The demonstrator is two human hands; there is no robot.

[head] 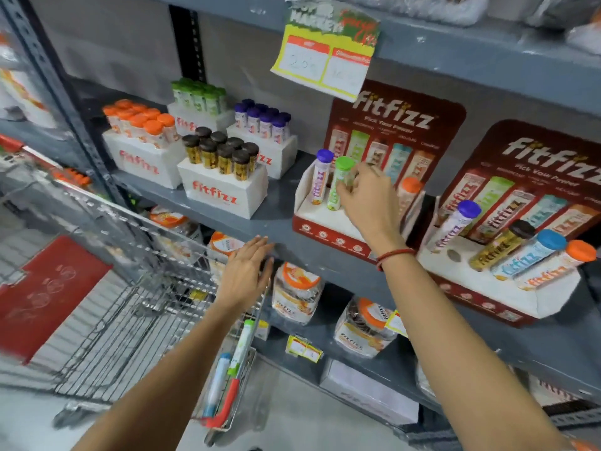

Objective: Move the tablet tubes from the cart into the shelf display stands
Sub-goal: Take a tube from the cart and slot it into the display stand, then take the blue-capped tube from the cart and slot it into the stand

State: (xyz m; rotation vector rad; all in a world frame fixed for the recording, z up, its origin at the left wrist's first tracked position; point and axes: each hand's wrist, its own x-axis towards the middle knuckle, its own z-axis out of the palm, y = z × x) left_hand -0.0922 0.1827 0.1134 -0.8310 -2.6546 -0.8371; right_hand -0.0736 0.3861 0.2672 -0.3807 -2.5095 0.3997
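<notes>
The grey shelf [253, 219] carries two red display stands [328, 229], and its front lip sits just above the wire cart [136, 288]. In the nearer stand, the white base shows open room to the right of the green-capped tube [340, 182], between it and an orange-capped tube [408, 192] at the stand's far side. The right hand [364, 193] reaches into that stand, its fingers pinching the green-capped tube, which stands tilted just right of a purple-capped tube [320, 177]. The left hand [247, 271] is spread flat, fingertips at the shelf's front lip, holding nothing. Left of the stand, four white boxes [224, 193] packed with capped tubes fill the shelf, with a bare strip of shelf between them and the stand. Right of it, the second stand [487, 281] holds four leaning tubes. Below the stand, two more tubes [240, 346] lie in the cart's small end basket. A yellow price card [325, 60] hangs from the shelf above the stand.
</notes>
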